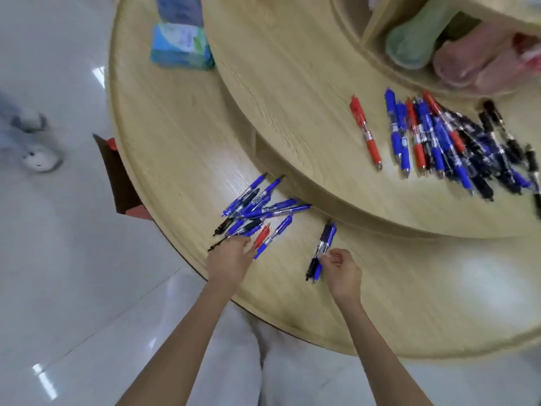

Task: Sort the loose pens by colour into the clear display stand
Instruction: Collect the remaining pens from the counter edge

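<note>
A small pile of blue, black and red pens (pixel 257 212) lies on the lower wooden tier (pixel 181 136). My left hand (pixel 231 256) reaches into the near edge of that pile, its fingertips among the pens. My right hand (pixel 339 268) pinches a few blue and black pens (pixel 322 250) held together above the tier. On the upper tier (pixel 292 68) lies a bigger heap of blue, black and red pens (pixel 456 148), with a single red pen (pixel 366 133) apart on its left. No clear display stand shows in view.
A blue-green tissue pack (pixel 181 46) sits at the back of the lower tier. Green and pink wrapped items (pixel 439 48) fill a wooden compartment at the top right. A dark bag (pixel 120 177) stands on the floor at the table's left edge.
</note>
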